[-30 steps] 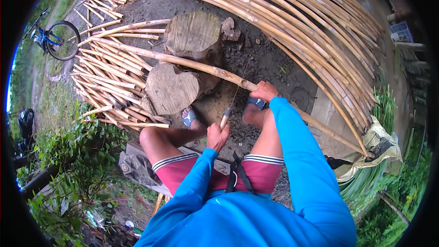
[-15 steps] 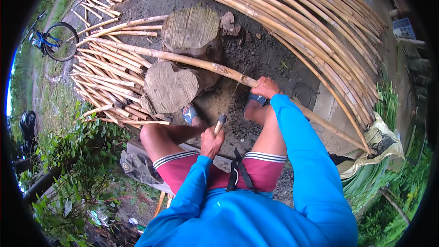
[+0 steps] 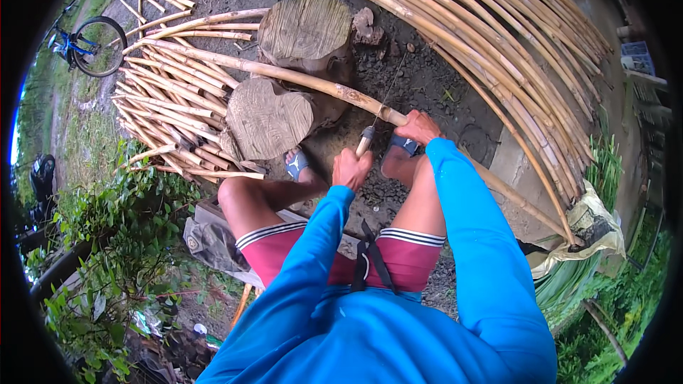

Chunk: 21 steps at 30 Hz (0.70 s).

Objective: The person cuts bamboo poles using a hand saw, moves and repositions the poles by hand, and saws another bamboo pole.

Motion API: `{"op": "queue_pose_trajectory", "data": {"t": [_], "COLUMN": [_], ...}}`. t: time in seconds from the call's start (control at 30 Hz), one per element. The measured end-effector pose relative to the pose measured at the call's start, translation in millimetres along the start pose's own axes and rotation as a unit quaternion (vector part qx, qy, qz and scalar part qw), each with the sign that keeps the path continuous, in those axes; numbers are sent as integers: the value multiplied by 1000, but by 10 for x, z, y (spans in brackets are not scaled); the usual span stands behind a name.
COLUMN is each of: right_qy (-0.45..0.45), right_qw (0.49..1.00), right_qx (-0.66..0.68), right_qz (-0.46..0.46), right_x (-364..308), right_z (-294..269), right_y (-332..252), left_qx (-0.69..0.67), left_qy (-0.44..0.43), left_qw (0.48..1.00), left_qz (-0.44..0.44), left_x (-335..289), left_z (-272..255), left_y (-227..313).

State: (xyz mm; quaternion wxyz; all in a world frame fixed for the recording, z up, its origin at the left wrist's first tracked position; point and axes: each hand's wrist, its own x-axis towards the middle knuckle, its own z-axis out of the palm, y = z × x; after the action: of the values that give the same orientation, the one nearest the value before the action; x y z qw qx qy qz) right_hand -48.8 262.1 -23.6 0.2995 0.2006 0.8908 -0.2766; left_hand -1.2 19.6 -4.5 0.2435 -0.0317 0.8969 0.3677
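Note:
My left hand (image 3: 352, 168) is closed around the pale handle of a long thin-bladed tool (image 3: 365, 141) with a dark collar. Its narrow blade points away from me and crosses a bamboo pole (image 3: 313, 85). A dark mark shows on the pole at that crossing; whether the blade is a saw's or a knife's I cannot tell. Just right of the blade, my right hand (image 3: 418, 128) grips the pole from above. The pole's left part passes between two tree stumps, the near stump (image 3: 267, 121) and the far stump (image 3: 304, 28); its right part slants down past my right forearm.
Short bamboo pieces (image 3: 174, 103) lie piled at the left. Long bamboo poles (image 3: 491, 35) curve across the far right. A pale sack (image 3: 594, 231) stands at the right by the pole ends. Leafy plants (image 3: 107, 256) grow at lower left, and a blue bicycle (image 3: 82, 50) is farther off.
My left hand has moved forward and slightly right with the tool, bringing its handle close to the pole and its blade farther beyond it. My right hand keeps its grip on the pole.

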Motion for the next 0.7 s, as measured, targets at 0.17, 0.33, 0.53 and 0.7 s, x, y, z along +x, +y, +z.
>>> {"op": "queue_pose_trajectory", "data": {"t": [0.17, 0.33, 0.53, 0.7], "right_qy": [65, -40, 87, 51], "right_qw": [997, 999, 995, 998], "right_qx": [-41, 8, -38, -46], "right_qz": [-5, 11, 4, -12], "right_x": [50, -14, 98, 11], "right_z": [73, -42, 119, 134], "right_y": [206, -140, 295, -16], "left_qx": [-62, 22, -64, 15], "left_qy": [-31, 37, -68, -14], "left_qw": [996, 999, 996, 999], "left_qz": [47, -1, -13, -26], "left_x": [-512, 87, -489, -66], "left_z": [-93, -24, -204, -68], "left_y": [-462, 60, -217, -90]}}
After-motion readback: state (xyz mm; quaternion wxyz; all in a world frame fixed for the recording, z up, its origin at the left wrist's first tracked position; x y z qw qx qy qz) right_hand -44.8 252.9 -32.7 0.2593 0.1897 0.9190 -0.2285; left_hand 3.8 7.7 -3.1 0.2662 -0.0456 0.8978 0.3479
